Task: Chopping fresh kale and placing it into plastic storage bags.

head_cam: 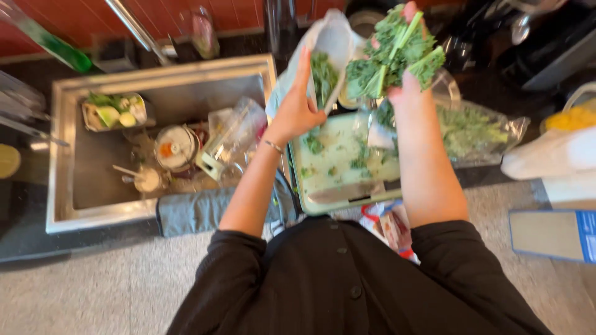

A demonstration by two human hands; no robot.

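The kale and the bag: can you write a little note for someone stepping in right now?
Left hand holds a pale plastic bag open; some greens are already inside.
Right hand grips a bunch of kale beside the bag's mouth, not yet in.
Below lies a light green cutting board with leaf scraps and a knife on its near edge.
A second clear bag of greens lies to the right.
The sink on the left holds dishes.

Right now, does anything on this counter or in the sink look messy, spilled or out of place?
Yes. Loose green leaf scraps are scattered over the cutting board, and the sink is cluttered with dirty containers and a tipped blender jug. The left hand holds a plastic bag open, the right hand grips a bunch of kale.
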